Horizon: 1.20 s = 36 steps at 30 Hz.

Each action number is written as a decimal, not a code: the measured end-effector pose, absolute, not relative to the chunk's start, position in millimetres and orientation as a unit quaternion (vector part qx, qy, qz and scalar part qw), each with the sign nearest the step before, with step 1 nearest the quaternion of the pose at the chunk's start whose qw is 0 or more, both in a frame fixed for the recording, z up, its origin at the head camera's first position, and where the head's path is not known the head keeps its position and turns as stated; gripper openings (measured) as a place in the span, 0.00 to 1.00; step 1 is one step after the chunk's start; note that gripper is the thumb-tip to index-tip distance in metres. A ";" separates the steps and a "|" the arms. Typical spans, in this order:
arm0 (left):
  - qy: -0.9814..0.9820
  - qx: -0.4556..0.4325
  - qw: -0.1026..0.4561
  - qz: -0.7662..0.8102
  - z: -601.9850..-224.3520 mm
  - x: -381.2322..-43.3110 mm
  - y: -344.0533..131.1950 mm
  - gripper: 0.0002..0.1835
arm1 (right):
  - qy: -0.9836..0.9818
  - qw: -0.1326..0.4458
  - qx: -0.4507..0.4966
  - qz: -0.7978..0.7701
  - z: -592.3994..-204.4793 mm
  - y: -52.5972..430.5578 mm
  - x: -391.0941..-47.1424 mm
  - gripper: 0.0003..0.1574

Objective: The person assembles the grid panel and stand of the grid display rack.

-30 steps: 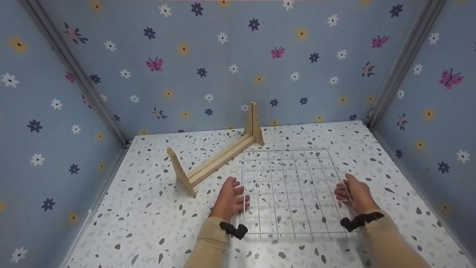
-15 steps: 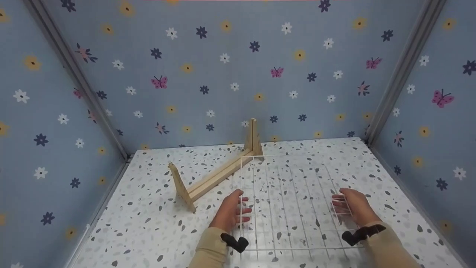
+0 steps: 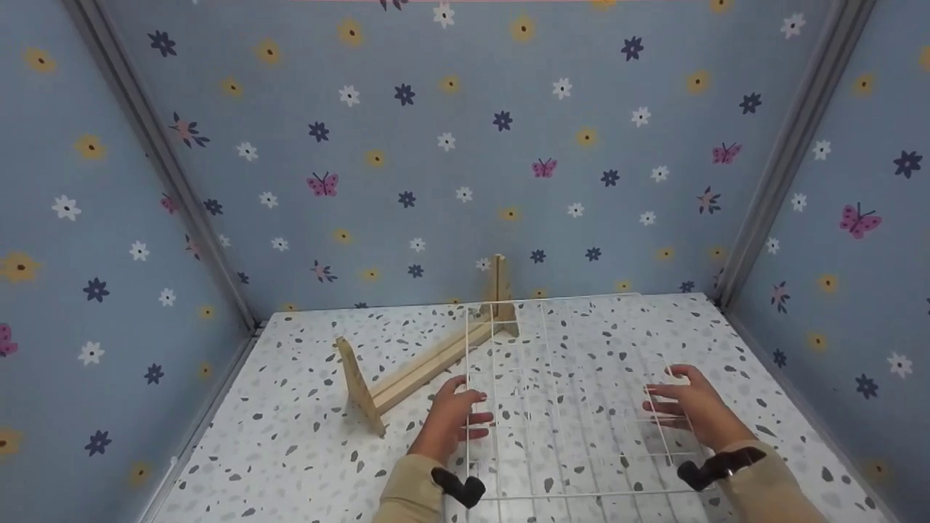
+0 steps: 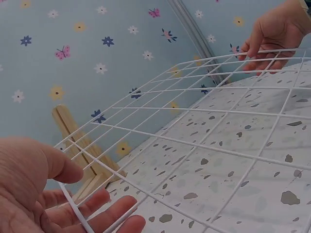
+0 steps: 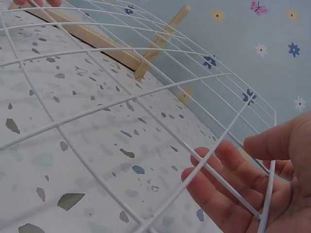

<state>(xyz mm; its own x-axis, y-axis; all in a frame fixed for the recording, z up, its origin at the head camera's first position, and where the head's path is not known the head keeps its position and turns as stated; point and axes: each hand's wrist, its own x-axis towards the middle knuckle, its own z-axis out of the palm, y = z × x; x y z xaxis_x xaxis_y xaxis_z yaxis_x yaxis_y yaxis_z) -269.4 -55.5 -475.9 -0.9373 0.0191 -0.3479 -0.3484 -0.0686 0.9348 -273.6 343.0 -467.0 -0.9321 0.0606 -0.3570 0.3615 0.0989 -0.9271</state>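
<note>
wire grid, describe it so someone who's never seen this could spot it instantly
Find the flowered back wall, then the speckled white table in front of it. Over that table, between the left hand and right hand, is the wire grid. Unlike the wooden stand nearby, it is white and see-through, all thin crossing bars.

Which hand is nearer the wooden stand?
Left. The left hand is just in front of the wooden stand; the right hand is farther right, across the wire grid.
</note>
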 end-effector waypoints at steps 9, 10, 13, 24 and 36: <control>0.659 -0.113 0.104 0.737 -470.8 -269.5 -57.5 0.35 | 0.738 0.106 0.141 -0.652 -459.9 342.0 -279.2 0.57; 0.657 -0.112 0.103 0.739 -470.5 -269.4 -57.4 0.35 | 0.739 0.102 0.143 -0.650 -460.6 341.6 -279.2 0.58; 0.655 -0.111 0.104 0.740 -469.2 -270.2 -57.1 0.36 | 0.745 0.089 0.145 -0.645 -462.3 339.9 -280.0 0.57; 0.664 -0.112 0.097 0.733 -467.5 -272.4 -56.5 0.33 | 0.749 0.079 0.151 -0.641 -464.5 337.0 -282.9 0.58; 0.671 -0.118 0.087 0.727 -473.2 -277.1 -53.6 0.28 | 0.748 0.062 0.134 -0.646 -470.3 334.9 -281.0 0.52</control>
